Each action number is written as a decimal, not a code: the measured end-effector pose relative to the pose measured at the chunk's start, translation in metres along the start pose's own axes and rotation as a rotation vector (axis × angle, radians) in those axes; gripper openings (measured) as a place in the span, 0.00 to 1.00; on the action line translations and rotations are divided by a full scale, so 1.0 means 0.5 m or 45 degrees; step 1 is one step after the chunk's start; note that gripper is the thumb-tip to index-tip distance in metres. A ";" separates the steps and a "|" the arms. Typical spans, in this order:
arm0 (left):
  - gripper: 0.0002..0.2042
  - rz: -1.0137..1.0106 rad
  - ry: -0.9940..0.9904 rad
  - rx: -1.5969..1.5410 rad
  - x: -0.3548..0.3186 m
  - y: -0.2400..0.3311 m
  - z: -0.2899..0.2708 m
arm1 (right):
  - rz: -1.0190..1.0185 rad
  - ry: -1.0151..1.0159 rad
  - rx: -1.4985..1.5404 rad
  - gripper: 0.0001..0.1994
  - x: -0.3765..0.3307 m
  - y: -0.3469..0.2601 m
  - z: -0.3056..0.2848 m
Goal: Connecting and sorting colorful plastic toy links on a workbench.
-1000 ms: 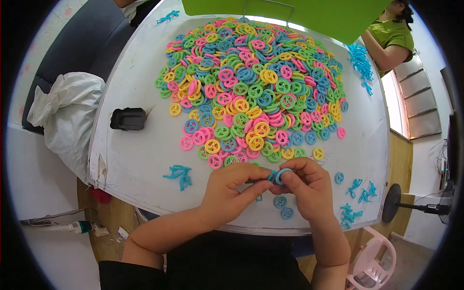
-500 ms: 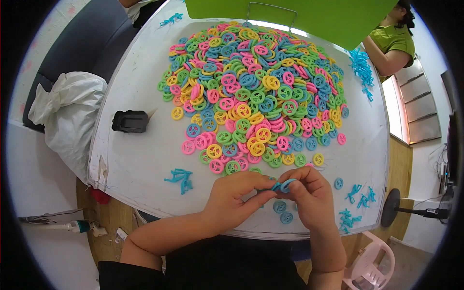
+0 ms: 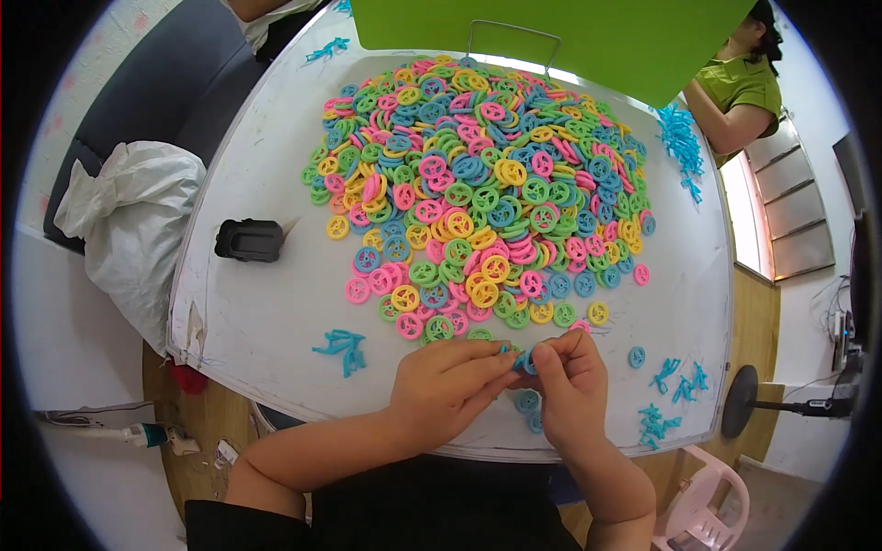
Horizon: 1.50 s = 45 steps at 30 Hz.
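Note:
My left hand (image 3: 439, 390) is closed, pinching a small blue plastic piece (image 3: 506, 350) between thumb and fingers. Against it, my right hand (image 3: 574, 395) grips a blue toy wheel (image 3: 529, 363), seen nearly edge-on; where the two parts meet is mostly covered by my fingers. Just beneath the right hand lie two blue wheels (image 3: 527, 402), partly hidden. A large heap of pink, yellow, green and blue spoked wheels (image 3: 478, 197) spreads beyond both hands. Loose blue forked pieces (image 3: 342, 349) lie to the left, with more small blue pieces (image 3: 657, 424) at the right.
On the white table (image 3: 266, 312), a black tray (image 3: 249, 240) sits at the left. A green panel (image 3: 551, 46) overhangs the far side. At the far right a person (image 3: 742, 106) is beside blue pieces (image 3: 678, 142). A white sack (image 3: 138, 230) and a pink chair (image 3: 703, 505) flank the table.
Both hands have shifted slightly left and nearer to me, still together. The wheel has turned more edge-on against the blue piece, and my right hand now covers more of the loose wheels.

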<state>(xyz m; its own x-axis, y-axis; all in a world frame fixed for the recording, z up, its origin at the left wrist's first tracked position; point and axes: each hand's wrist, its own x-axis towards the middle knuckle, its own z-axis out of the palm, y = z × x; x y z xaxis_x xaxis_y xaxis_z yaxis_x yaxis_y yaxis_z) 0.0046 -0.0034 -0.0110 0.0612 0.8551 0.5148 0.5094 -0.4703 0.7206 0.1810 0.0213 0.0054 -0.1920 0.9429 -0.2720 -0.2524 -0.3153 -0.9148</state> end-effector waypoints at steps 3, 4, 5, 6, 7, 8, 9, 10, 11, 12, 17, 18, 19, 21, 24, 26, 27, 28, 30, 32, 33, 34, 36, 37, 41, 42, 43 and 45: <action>0.12 0.047 -0.050 0.018 0.006 0.014 -0.003 | 0.010 0.001 0.043 0.06 -0.002 0.008 -0.004; 0.12 0.048 -0.047 0.018 0.005 0.013 -0.003 | 0.008 0.000 0.041 0.06 -0.001 0.004 -0.004; 0.14 0.072 -0.042 0.036 0.004 0.010 -0.003 | 0.031 -0.009 -0.012 0.06 0.000 -0.006 -0.004; 0.15 0.095 -0.036 0.053 0.004 0.007 -0.003 | 0.054 -0.018 -0.065 0.06 0.001 -0.013 -0.005; 0.15 0.095 -0.035 0.053 0.003 0.007 0.000 | 0.054 -0.018 -0.066 0.06 -0.001 -0.017 -0.005; 0.16 0.064 -0.019 0.046 0.003 0.009 0.004 | -0.056 -0.032 -0.162 0.07 -0.003 -0.020 -0.006; 0.18 0.033 -0.003 0.039 0.002 0.010 0.006 | -0.167 -0.047 -0.257 0.08 -0.004 -0.022 -0.007; 0.18 0.038 0.002 0.040 0.004 0.009 0.005 | -0.173 -0.049 -0.260 0.08 -0.005 -0.020 -0.018; 0.19 0.027 -0.058 0.033 0.006 0.008 0.003 | -0.176 -0.073 -0.446 0.08 -0.009 -0.014 -0.034; 0.20 0.016 -0.118 0.026 0.007 0.007 0.001 | -0.178 -0.096 -0.632 0.08 -0.010 -0.012 -0.046; 0.20 -0.042 -0.228 -0.030 0.006 0.004 -0.007 | -0.379 -0.287 -0.877 0.14 -0.015 -0.045 -0.050; 0.20 -0.051 -0.234 -0.075 0.005 0.003 -0.009 | -0.457 -0.321 -0.946 0.19 -0.016 -0.050 -0.048; 0.20 -0.051 -0.232 -0.075 0.006 0.003 -0.010 | -0.458 -0.322 -0.948 0.19 -0.016 -0.053 -0.049; 0.20 -0.056 -0.239 -0.148 0.005 0.002 -0.012 | -0.580 -0.368 -0.964 0.22 -0.016 -0.056 -0.050; 0.18 -0.085 -0.291 -0.170 0.005 0.001 -0.012 | -0.498 -0.424 -0.953 0.21 -0.017 -0.058 -0.061; 0.20 -0.080 -0.322 -0.162 0.005 0.001 -0.013 | -0.481 -0.457 -1.041 0.22 -0.016 -0.066 -0.068; 0.21 -0.073 -0.354 -0.155 0.005 0.001 -0.013 | -0.463 -0.488 -1.130 0.22 -0.014 -0.069 -0.069; 0.21 -0.073 -0.356 -0.157 0.004 0.003 -0.012 | -0.461 -0.485 -1.130 0.22 -0.013 -0.072 -0.067; 0.20 -0.177 -0.443 -0.071 0.000 0.008 -0.011 | -0.726 -0.504 -1.352 0.23 -0.010 -0.075 -0.060; 0.21 -0.138 -0.415 -0.013 0.001 0.012 -0.013 | -0.771 -0.495 -1.424 0.22 -0.012 -0.075 -0.056; 0.21 -0.098 -0.383 0.047 0.001 0.013 -0.013 | -0.818 -0.487 -1.496 0.20 -0.014 -0.074 -0.055; 0.21 -0.095 -0.384 0.044 0.001 0.011 -0.013 | -0.817 -0.483 -1.499 0.20 -0.021 -0.070 -0.055; 0.21 0.122 -0.324 0.021 0.001 0.008 -0.014 | 0.164 -0.294 -0.517 0.16 -0.039 -0.059 -0.058; 0.21 0.124 -0.325 0.017 -0.001 0.004 -0.009 | 0.164 -0.290 -0.519 0.16 -0.037 -0.058 -0.056; 0.21 0.212 -0.121 -0.031 0.018 0.007 -0.001 | 0.193 -0.242 -0.297 0.14 -0.032 -0.052 -0.062; 0.21 0.195 -0.106 -0.046 0.028 0.014 -0.004 | 0.124 -0.207 -0.390 0.14 -0.032 -0.051 -0.065; 0.21 0.197 -0.106 -0.045 0.030 0.016 -0.008 | 0.122 -0.207 -0.390 0.14 -0.030 -0.058 -0.075; 0.20 0.434 -0.259 -0.006 0.031 0.021 -0.018 | 0.346 -0.389 -0.158 0.14 -0.028 -0.091 -0.109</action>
<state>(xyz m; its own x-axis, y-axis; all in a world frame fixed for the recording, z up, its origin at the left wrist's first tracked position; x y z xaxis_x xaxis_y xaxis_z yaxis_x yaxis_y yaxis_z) 0.0033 0.0031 0.0086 0.3954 0.6752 0.6227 0.4268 -0.7354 0.5264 0.2469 0.0284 0.0347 -0.5129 0.7463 -0.4241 -0.0414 -0.5150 -0.8562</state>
